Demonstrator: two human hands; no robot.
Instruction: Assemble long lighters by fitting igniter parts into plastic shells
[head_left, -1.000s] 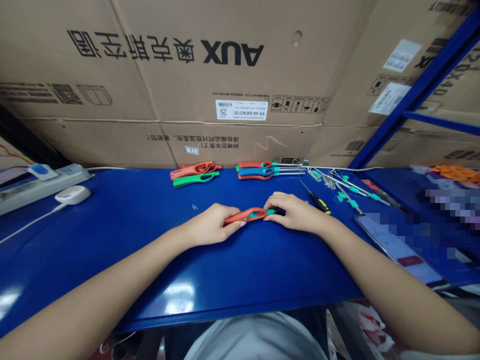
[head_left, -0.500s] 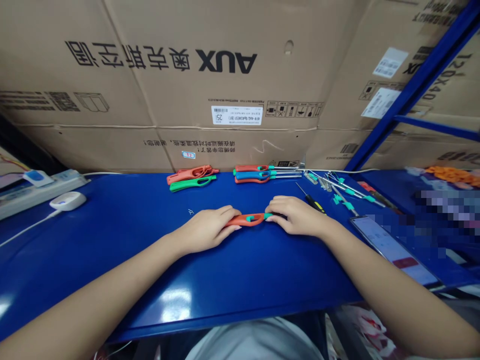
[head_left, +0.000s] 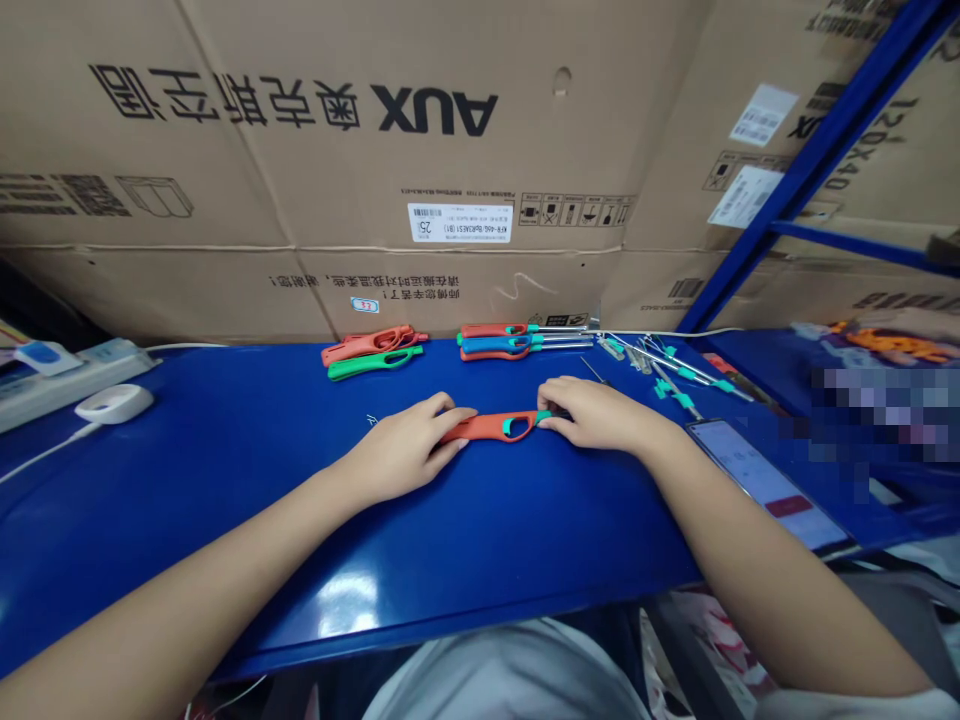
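Observation:
An orange-red gas lighter (head_left: 487,428) with a teal trigger lies across between my hands, low over the blue table. My left hand (head_left: 405,445) is closed on its handle end. The fingers of my right hand (head_left: 592,412) pinch the teal collar at the other end; the lighter's rod is hidden behind that hand. Beyond them sit red lighter handles (head_left: 367,346) and a green lighter handle (head_left: 375,362), with no rods showing. To their right lie lighters with metal rods (head_left: 495,344), red and blue. A screwdriver (head_left: 595,370) is partly covered by my right hand.
Loose metal rods with teal collars (head_left: 697,374) are scattered at the back right, near a phone (head_left: 765,480). A white round device (head_left: 114,403) and a power strip (head_left: 82,375) stand at the left. Large cardboard (head_left: 420,280) walls the table's back; a blue post (head_left: 787,170) rises at right.
The view has shifted slightly. The lighter's handle has turned so its trigger opening shows more widely. Both hands keep their hold, and my right hand now covers more of the screwdriver.

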